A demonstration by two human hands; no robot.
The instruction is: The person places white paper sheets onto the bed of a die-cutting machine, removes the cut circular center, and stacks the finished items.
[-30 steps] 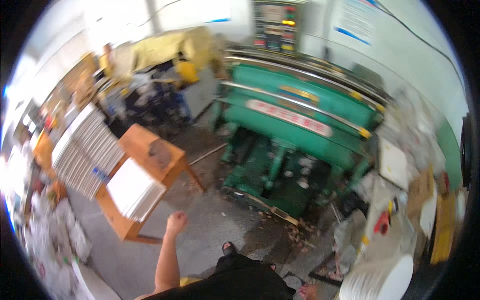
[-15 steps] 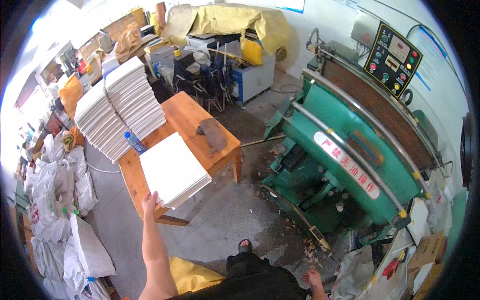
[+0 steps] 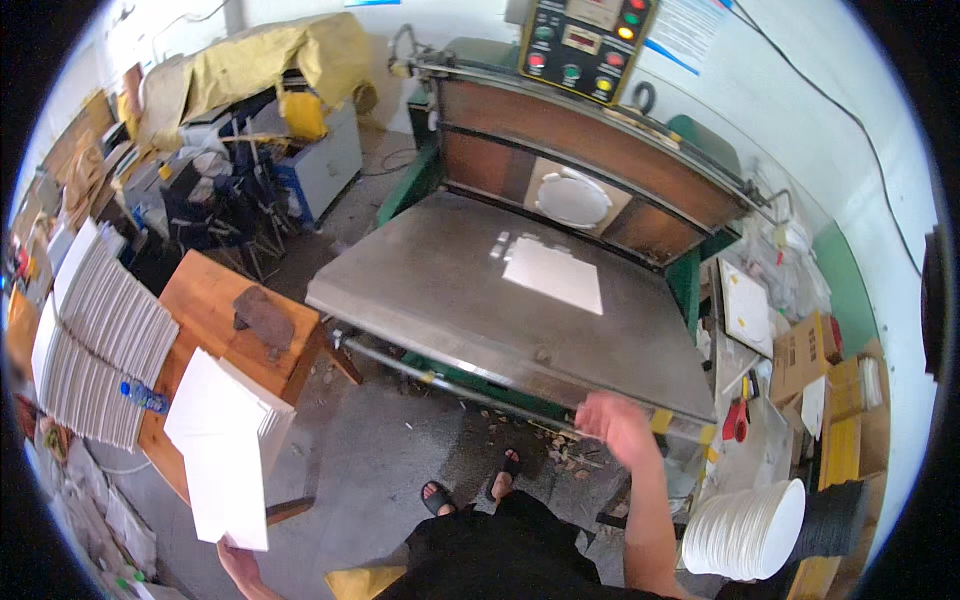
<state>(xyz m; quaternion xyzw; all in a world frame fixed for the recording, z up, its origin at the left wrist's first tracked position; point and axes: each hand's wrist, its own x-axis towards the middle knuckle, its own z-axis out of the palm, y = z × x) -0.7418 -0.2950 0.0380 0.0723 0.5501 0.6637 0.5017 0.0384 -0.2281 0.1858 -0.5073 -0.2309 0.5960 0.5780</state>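
My left hand (image 3: 238, 563) is closed on the lower corner of a white board sheet (image 3: 225, 490), which slants off a small pile of white sheets (image 3: 262, 410) on the wooden table (image 3: 185, 290). My right hand (image 3: 617, 427), smeared by motion, hovers by the near edge of the press's grey metal bed (image 3: 420, 270) and shows nothing in it. On the bed lies another white sheet (image 3: 555, 275) with small white patches beside it. A pale round ring-like piece (image 3: 572, 199) sits on the press's upright brown plate (image 3: 480, 125).
A tall stack of white sheets (image 3: 100, 340), a blue-labelled bottle (image 3: 143, 396) and a brown cloth-like piece (image 3: 265, 320) are by the table. To the right are white discs (image 3: 745, 530), red-handled scissors (image 3: 737, 420) and cardboard boxes (image 3: 800, 350). A control panel (image 3: 585, 45) tops the press.
The view has turned right. The press has opened, its bed now lying flat with a sheet on it. My left hand has pulled a sheet partly off the pile; my right hand has risen toward the bed.
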